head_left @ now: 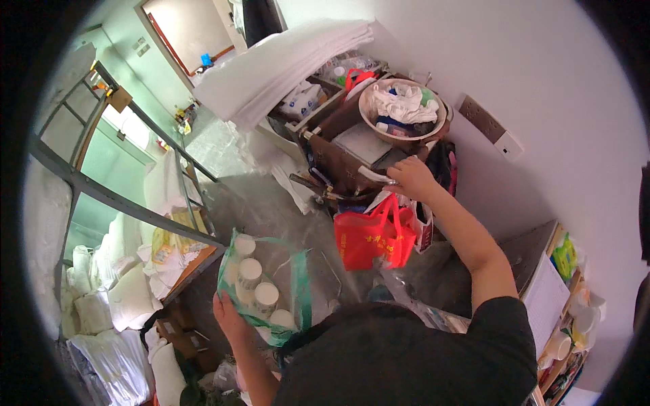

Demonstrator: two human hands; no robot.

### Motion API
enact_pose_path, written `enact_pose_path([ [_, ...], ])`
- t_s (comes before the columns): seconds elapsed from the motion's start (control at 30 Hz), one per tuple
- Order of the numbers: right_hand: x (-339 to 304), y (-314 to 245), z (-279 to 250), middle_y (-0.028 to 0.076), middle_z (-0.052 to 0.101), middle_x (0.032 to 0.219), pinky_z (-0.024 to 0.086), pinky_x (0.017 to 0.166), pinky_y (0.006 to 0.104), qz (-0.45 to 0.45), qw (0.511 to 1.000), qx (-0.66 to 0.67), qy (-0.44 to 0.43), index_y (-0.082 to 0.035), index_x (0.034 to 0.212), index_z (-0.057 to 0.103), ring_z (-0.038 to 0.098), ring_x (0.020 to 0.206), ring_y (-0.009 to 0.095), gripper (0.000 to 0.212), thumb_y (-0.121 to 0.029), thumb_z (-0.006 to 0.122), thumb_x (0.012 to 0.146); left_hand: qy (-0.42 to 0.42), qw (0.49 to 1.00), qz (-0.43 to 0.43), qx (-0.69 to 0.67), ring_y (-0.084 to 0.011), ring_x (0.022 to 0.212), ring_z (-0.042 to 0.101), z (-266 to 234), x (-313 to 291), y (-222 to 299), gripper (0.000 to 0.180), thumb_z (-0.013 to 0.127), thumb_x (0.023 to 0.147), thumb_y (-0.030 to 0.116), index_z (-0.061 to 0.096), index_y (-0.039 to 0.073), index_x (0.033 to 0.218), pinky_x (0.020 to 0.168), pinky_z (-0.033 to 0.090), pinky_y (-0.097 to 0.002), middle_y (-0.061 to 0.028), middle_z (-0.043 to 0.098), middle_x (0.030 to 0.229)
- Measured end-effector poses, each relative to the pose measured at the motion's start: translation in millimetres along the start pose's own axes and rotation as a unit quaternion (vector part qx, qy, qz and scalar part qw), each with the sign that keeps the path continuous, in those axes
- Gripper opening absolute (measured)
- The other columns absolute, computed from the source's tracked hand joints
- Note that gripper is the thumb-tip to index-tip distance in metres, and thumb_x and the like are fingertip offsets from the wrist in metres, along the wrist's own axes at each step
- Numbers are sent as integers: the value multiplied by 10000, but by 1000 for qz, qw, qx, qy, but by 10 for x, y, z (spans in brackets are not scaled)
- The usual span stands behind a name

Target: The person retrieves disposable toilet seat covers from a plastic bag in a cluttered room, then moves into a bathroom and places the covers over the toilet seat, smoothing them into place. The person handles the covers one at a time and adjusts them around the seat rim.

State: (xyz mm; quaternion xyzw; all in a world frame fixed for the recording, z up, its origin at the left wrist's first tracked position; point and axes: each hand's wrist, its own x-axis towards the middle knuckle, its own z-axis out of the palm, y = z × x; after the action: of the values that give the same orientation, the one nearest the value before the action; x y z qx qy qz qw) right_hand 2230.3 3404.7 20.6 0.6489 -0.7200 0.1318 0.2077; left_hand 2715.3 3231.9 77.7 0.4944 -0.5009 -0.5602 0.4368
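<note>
My left hand (232, 317) holds the near left side of an open green-edged plastic bag (302, 277). Several white-lidded containers (266, 296) stand in a row inside it; the bag hides part of my fingers. My right hand (413, 177) reaches forward, its fingers closed around one end of a pale curved handle (374, 176) at the upper edge of a dark brown case-like thing (338, 162). A red shopping bag (374, 237) hangs or stands just below that hand; I cannot tell which.
A basin (365, 115) of cloths and small items sits beyond my right hand. White foam sheets (284, 68) jut out at the far side. A metal bunk bed frame (128, 203) with bedding stands left. At right is a shelf unit (542, 298) with cups, near a wall socket panel (489, 125).
</note>
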Motion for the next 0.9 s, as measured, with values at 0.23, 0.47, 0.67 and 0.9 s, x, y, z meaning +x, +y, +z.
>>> enact_pose_path([
  [0.23, 80, -16, 200, 52, 553, 563, 415, 623, 373, -25, 1000, -19, 1, -133, 647, 542, 584, 572, 241, 435, -532, 663, 771, -34, 998, 16, 50, -88, 797, 501, -402, -83, -118, 218, 491, 1006, 212, 572, 12, 977, 702, 419, -249, -10, 573, 884],
  [0.47, 220, -187, 131, 60, 563, 557, 420, 622, 372, 22, 1000, 2, 18, -132, 614, 561, 581, 566, 236, 414, -502, 705, 733, 65, 987, 16, 148, -93, 825, 528, -230, -169, -117, 228, 510, 996, 212, 585, -3, 1000, 741, 433, -245, -6, 593, 913],
  [0.67, 267, -224, 230, 55, 556, 567, 416, 624, 374, 63, 995, 40, 61, -138, 605, 559, 568, 564, 242, 399, -478, 742, 706, 46, 985, -22, 164, -89, 821, 528, 14, -228, -16, 228, 530, 980, 221, 589, 3, 1009, 747, 431, -243, -3, 595, 910],
  [0.9, 369, -294, 315, 56, 557, 575, 405, 637, 368, 104, 990, 63, 68, -139, 623, 552, 570, 559, 233, 395, -481, 724, 719, -30, 980, -48, 190, -76, 755, 493, 261, -318, 53, 191, 526, 978, 210, 568, 32, 924, 673, 405, -232, 21, 551, 837],
])
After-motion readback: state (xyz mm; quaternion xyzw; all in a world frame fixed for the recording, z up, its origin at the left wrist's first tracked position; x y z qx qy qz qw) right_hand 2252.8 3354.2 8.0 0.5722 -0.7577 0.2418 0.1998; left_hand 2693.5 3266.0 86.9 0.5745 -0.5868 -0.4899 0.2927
